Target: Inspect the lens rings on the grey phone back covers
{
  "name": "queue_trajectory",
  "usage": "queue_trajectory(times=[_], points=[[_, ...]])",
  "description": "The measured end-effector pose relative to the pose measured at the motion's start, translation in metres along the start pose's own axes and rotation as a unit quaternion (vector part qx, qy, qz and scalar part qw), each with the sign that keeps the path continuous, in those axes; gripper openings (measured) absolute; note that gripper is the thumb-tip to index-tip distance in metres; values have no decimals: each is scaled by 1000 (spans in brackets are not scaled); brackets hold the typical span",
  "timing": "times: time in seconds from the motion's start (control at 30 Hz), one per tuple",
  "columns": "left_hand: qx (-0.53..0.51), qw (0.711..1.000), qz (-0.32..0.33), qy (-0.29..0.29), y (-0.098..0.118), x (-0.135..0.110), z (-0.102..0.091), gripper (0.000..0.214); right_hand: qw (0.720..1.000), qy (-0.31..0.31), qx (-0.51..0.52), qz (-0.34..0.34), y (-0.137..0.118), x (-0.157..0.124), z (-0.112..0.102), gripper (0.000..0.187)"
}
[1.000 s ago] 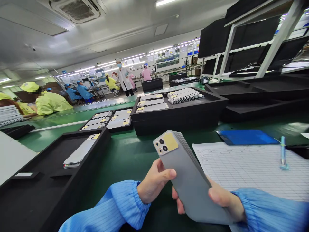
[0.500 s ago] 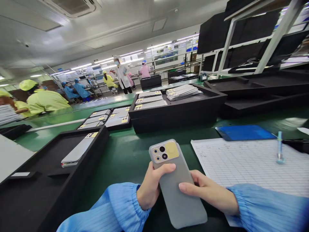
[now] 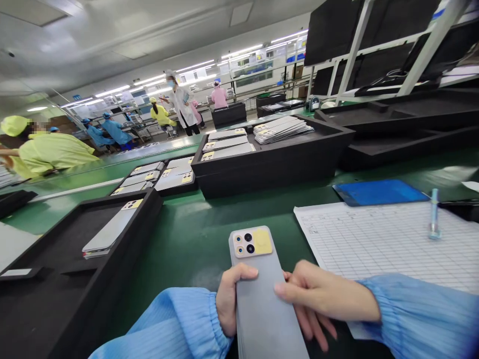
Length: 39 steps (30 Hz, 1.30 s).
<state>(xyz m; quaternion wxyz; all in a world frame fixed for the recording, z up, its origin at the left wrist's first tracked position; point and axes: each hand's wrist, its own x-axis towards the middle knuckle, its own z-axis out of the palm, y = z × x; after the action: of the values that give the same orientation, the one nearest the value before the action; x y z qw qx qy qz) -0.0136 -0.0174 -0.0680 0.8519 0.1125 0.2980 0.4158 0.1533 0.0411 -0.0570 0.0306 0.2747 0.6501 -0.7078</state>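
Note:
A grey phone back cover (image 3: 265,304) with a camera cut-out and a yellow film patch is held upright in front of me, its lower end cut off by the picture's edge. My left hand (image 3: 230,296) grips its left side, thumb flat across the face below the camera block. At the right edge my right hand (image 3: 318,294) pinches it between thumb and index finger, while its other fingers hang loosely below. Whether more covers lie behind it, I cannot tell for sure.
A black tray (image 3: 149,219) on the left holds a stack of covers (image 3: 112,227). Another black tray (image 3: 269,172) ahead carries several stacks. On the right lie a lined paper sheet (image 3: 374,239), a blue board (image 3: 377,192) and a pen (image 3: 434,214). Co-workers sit and stand farther off.
The cover has come down and turned more upright in view. My right hand's lower fingers have spread away beneath its edge. The whole view has shifted slightly.

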Motion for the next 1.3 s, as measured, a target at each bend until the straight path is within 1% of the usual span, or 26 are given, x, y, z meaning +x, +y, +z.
queue_trajectory(times=[0.03,0.07,0.1,0.13,0.17,0.2,0.3,0.37,0.5,0.67,0.87,0.9,0.97,1.03,1.1,1.2,1.3], points=[[10,1000,10,27,0,-1,0,40,998,58,-25,-14,-2,-1,-4,62],[25,998,19,46,-1,-3,0,40,991,125,-42,-34,-4,-2,-7,60],[42,997,27,54,-3,-4,1,40,980,183,-51,-55,-7,-2,-9,54],[60,996,32,50,-5,-5,2,40,969,228,-52,-75,-9,-3,-11,47],[74,996,35,40,-8,-7,4,40,960,257,-52,-95,-11,-4,-11,40],[82,996,36,30,-11,-8,6,39,955,269,-54,-111,-12,-5,-10,35],[86,996,33,15,-20,-9,10,37,953,259,-76,-136,-13,-6,-3,32],[78,997,23,11,-22,-10,12,36,948,268,-97,-143,-12,-6,0,34],[60,998,7,2,-20,-9,12,34,935,295,-129,-146,-10,-6,1,33],[58,998,0,-9,-19,-8,11,37,934,298,-135,-147,-10,-8,0,32],[61,998,-6,-11,-18,-8,12,33,931,300,-139,-157,-12,-9,1,33],[62,998,-5,-10,-17,-8,12,33,927,306,-147,-158,-12,-9,1,32],[71,997,-9,-8,-17,-8,14,33,911,336,-171,-168,-12,-8,1,31],[89,996,-26,-11,-16,-7,15,36,889,363,-209,-182,-12,-8,0,38],[105,993,-47,-18,-16,-7,16,39,877,363,-251,-191,-12,-8,0,39],[124,989,-69,-29,-15,-6,16,42,872,353,-279,-194,-14,-9,-1,35],[137,986,-85,-38,-14,-6,15,40,874,355,-264,-202,-14,-10,-2,35]])
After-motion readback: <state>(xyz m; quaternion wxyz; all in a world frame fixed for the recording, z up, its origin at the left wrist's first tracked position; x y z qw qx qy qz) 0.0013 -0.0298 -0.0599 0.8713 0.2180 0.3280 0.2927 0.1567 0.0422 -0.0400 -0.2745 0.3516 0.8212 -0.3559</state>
